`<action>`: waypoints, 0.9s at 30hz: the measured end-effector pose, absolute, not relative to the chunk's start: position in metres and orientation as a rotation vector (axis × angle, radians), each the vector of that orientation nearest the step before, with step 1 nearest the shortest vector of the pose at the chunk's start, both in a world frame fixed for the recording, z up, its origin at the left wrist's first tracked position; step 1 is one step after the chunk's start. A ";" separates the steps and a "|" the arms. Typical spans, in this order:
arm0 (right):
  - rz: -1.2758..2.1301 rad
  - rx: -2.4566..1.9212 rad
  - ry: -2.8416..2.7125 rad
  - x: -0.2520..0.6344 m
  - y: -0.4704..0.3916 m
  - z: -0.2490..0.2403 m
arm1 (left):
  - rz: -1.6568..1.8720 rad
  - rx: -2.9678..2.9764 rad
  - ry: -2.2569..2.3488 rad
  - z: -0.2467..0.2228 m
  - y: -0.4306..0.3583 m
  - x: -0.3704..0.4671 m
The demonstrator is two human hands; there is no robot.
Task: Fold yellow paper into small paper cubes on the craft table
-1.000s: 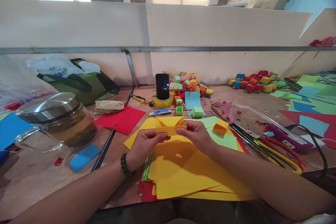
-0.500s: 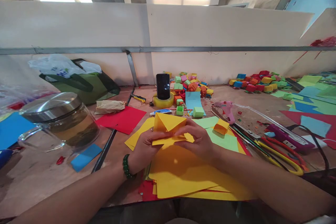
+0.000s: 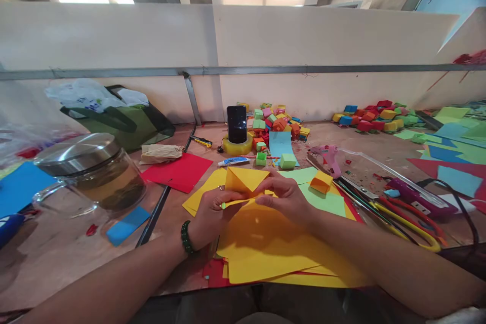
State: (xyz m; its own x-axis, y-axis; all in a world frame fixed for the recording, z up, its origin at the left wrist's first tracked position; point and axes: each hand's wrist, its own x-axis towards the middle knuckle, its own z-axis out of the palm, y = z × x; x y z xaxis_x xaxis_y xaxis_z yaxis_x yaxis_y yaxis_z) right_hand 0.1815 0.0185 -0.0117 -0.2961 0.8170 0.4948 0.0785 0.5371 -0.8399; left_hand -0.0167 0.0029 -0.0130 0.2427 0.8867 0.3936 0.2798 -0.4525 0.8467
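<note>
Pinching folded paper (image 3: pixel 246 177), my left hand (image 3: pixel 211 214) and right hand (image 3: pixel 291 199) nearly meet. Left fingers press close together on its left side; right thumb and forefinger stand narrowly apart, the paper's right side between them. One yellow flap rises beyond the fingertips, its crease slanting down toward them; a thin edge lies nearer me. Beneath both hands: yellow sheets (image 3: pixel 266 253). Beyond the fingers: a tube (image 3: pixel 234 161). Right of the right fingers: an orange box (image 3: pixel 321 182).
</note>
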 end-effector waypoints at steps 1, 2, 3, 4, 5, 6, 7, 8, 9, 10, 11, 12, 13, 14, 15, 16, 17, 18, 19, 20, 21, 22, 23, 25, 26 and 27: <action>0.931 -0.782 -1.700 0.181 0.020 -0.013 | 1.205 1.865 1.072 -0.013 0.003 -0.016; 0.974 -0.805 -1.671 0.180 0.021 -0.014 | 1.186 1.851 1.080 -0.013 0.002 -0.014; 1.015 -0.817 -1.645 0.180 0.022 -0.015 | 1.153 1.831 1.085 -0.013 0.002 -0.013; 1.052 -0.814 -1.616 0.179 0.023 -0.017 | 1.113 1.803 1.086 -0.013 0.001 -0.012; 1.085 -0.798 -1.584 0.179 0.023 -0.018 | 1.077 1.766 1.084 -0.012 0.001 -0.011; 1.110 -0.773 -1.553 0.178 0.022 -0.019 | 1.053 1.721 1.077 -0.011 0.001 -0.010; 1.127 -0.749 -1.530 0.178 0.021 -0.019 | 1.038 1.673 1.062 -0.011 0.001 -0.010; 1.136 -0.730 -1.516 0.178 0.020 -0.019 | 1.035 1.624 1.046 -0.010 0.001 -0.009; 1.136 -0.716 -1.511 0.178 0.019 -0.019 | 1.035 1.582 1.032 -0.010 0.002 -0.009; 1.132 -0.711 -1.517 0.178 0.018 -0.018 | 1.036 1.550 1.025 -0.009 0.003 -0.009; 1.130 -0.713 -1.531 0.179 0.017 -0.017 | 1.036 1.527 1.021 -0.009 0.003 -0.009; 1.129 -0.718 -1.552 0.180 0.016 -0.016 | 1.035 1.513 1.021 -0.009 0.004 -0.010; 1.123 -0.727 -1.586 0.181 0.016 -0.015 | 1.034 1.504 1.022 -0.009 0.004 -0.010; 1.102 -0.740 -1.637 0.182 0.016 -0.014 | 1.028 1.499 1.021 -0.008 0.004 -0.010; 1.063 -0.756 -1.698 0.182 0.017 -0.013 | 1.017 1.496 1.015 -0.008 0.004 -0.010; 1.009 -0.770 -1.755 0.183 0.018 -0.014 | 1.006 1.492 1.005 -0.008 0.003 -0.010; 0.948 -0.776 -1.802 0.183 0.020 -0.015 | 0.999 1.486 0.994 -0.007 0.003 -0.010; 0.894 -0.776 -1.831 0.184 0.023 -0.016 | 0.999 1.479 0.987 -0.006 0.002 -0.010; 0.853 -0.768 -1.842 0.184 0.025 -0.018 | 1.004 1.471 0.984 -0.005 0.002 -0.010; 0.828 -0.756 -1.839 0.184 0.027 -0.021 | 1.012 1.457 0.985 -0.004 0.002 -0.010; 0.815 -0.743 -1.832 0.184 0.029 -0.023 | 1.019 1.437 0.986 -0.003 0.002 -0.011; 0.803 -0.732 -1.824 0.183 0.031 -0.025 | 1.021 1.411 0.988 -0.002 0.002 -0.011; 0.788 -0.725 -1.815 0.183 0.031 -0.026 | 1.021 1.379 0.988 -0.002 0.002 -0.011; 0.752 -0.722 -1.807 0.183 0.031 -0.026 | 1.026 1.319 0.989 -0.001 0.003 -0.011; 0.736 -0.732 -1.812 0.182 0.031 -0.025 | 1.038 1.301 0.993 -0.001 0.004 -0.011; 0.720 -0.746 -1.819 0.182 0.029 -0.023 | 1.052 1.293 0.998 -0.001 0.004 -0.010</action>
State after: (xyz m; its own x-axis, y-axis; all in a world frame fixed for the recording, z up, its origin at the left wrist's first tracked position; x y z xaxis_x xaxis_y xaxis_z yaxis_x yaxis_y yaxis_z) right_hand 0.1818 0.0293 -0.0235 -0.3089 0.7622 0.5689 0.1658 0.6322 -0.7569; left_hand -0.0102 0.0042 -0.0008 0.2404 0.9706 0.0130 -0.0384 -0.0039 0.9993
